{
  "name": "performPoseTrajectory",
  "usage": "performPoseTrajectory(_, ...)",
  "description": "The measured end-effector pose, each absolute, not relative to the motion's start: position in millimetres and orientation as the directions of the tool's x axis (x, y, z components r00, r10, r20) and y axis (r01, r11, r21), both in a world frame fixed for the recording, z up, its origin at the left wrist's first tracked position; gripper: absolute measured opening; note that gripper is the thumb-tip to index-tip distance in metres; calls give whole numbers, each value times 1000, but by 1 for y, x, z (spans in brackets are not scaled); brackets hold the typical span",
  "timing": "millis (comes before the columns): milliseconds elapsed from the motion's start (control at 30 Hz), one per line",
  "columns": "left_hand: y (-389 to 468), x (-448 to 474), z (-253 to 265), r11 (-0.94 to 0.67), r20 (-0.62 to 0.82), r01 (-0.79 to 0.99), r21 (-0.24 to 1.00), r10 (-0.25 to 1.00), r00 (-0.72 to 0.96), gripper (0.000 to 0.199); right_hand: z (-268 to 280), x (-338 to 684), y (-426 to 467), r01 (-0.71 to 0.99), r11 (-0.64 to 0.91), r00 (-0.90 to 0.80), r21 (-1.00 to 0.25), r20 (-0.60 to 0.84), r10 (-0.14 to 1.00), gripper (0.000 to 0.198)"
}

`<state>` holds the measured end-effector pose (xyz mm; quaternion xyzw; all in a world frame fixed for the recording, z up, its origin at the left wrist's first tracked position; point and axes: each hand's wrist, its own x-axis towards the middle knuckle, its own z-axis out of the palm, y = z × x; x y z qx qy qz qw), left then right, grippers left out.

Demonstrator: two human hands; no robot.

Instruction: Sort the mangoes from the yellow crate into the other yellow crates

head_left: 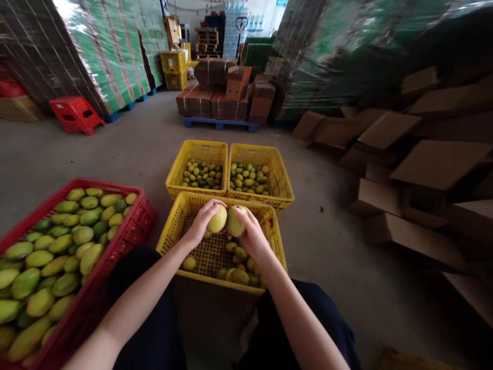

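Observation:
My left hand (205,218) is closed around a yellow-green fruit that looks like a mango (217,219). Close beside it, my right hand (248,228) grips a second, slightly greener mango (235,221). Both fruits are held up over the near yellow crate (275,241), almost touching each other. Inside that crate, several mangoes (241,277) lie piled at the right and near side, with a single one (189,263) at the left. Some of the fingers are hidden behind the fruit.
At my left stands a red crate (144,203) heaped with green and yellow mangoes (61,244). Two yellow crates (173,177) partly filled with fruit sit just beyond. Loose cardboard boxes (416,241) spread along the right. Farther off are a red stool (77,114) and a blue pallet (219,123) of cartons.

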<state>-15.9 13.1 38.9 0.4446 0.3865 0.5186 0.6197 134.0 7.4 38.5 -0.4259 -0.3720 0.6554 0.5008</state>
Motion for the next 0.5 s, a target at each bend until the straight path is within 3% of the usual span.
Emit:
performPoseTrajectory(100, 18, -9, 32, 350, -330, -394, 850, 936, 120, 39, 38, 132, 13, -443, -522, -270, -729, -447, 853, 24)
performPoseTrajectory(200, 24, -6, 28, 549, -556, -513, 660, 816, 159, 42, 39, 134, 16, -454, -627, -318, -633, -543, 778, 27)
performPoseTrajectory(300, 27, -6, 27, 588, -594, -610, 531, 772, 226, 41, 38, 136, 17, -488, -659, -367, -573, -550, 750, 30)
performPoseTrajectory(500, 29, -10, 31, 464, -503, -712, 527, 846, 179, 29, 38, 137, 17, -581, -552, -242, -598, -520, 819, 20)
